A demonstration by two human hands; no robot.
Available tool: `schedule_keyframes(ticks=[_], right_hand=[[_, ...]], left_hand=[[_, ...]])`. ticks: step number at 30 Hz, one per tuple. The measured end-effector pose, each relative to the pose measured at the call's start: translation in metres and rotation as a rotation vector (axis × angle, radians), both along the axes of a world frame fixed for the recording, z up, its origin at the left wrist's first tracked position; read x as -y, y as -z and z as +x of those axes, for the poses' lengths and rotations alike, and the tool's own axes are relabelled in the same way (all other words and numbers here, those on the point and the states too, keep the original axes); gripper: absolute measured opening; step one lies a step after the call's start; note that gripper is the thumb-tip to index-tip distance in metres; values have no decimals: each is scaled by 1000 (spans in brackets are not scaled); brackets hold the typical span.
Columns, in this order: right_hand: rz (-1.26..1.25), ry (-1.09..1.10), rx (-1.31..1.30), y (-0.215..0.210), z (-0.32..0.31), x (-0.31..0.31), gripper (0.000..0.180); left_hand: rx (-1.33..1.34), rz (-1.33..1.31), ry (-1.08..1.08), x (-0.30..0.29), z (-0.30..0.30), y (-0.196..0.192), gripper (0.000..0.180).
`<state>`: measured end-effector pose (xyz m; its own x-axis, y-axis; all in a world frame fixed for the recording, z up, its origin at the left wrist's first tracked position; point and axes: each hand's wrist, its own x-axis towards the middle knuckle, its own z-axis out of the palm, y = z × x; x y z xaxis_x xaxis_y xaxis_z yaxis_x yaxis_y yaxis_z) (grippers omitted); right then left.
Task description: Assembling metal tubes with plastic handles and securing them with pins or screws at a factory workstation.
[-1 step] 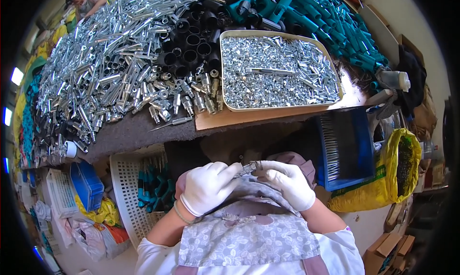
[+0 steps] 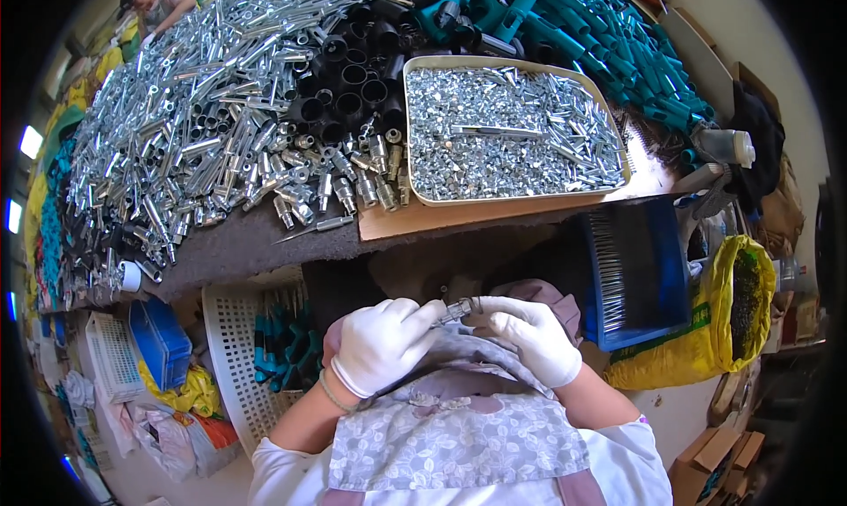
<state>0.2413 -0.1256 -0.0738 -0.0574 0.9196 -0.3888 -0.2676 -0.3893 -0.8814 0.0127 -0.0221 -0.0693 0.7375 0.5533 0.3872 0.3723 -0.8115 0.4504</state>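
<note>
Both my hands wear white gloves and meet above my lap, below the bench edge. Between them is a small shiny metal cylinder [image 2: 456, 312], stepped like the fittings on the bench. The fingertips of my left hand [image 2: 386, 340] are closed on its left end. At its other end, my right hand [image 2: 527, 334] pinches it with curled fingers. The gloves hide both ends of the cylinder. On the bench edge ahead lie several similar metal fittings [image 2: 365, 188] and a thin pointed metal tool [image 2: 316, 228].
A cream tray [image 2: 520, 199] of small metal pieces stands on the bench, with metal rods [image 2: 176, 109], black sleeves [image 2: 350, 102] and teal housings [image 2: 591, 43] heaped around. A white basket [image 2: 231, 352], blue bin [image 2: 648, 325] and yellow sack [image 2: 657, 365] flank me. A person [image 2: 163, 1] works far left.
My hands and the metal cylinder look the same. At the far left, the other person's gloved hand now shows lower beside the heap.
</note>
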Motion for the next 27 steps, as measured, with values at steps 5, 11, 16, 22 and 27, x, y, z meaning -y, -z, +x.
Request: schedule_keyframes(ticks=[5,11,16,22,27], right_hand=[[-53,-45,-88,-4,11,0,53],[311,17,461,-48,88,-44,30],[532,745,916,-50,248,-103,19],[203,664,2158,-22,401,-152,18],[50,267,2318,-23,403,-191,20]], left_hand=[[-20,21,54,-7,4,2,30],[46,-75,-16,-8,4,5,32],[63,-157,-43,-3,8,10,31],[28,-172,-53,-3,19,8,30],[39,-167,-86,-4,22,11,29]])
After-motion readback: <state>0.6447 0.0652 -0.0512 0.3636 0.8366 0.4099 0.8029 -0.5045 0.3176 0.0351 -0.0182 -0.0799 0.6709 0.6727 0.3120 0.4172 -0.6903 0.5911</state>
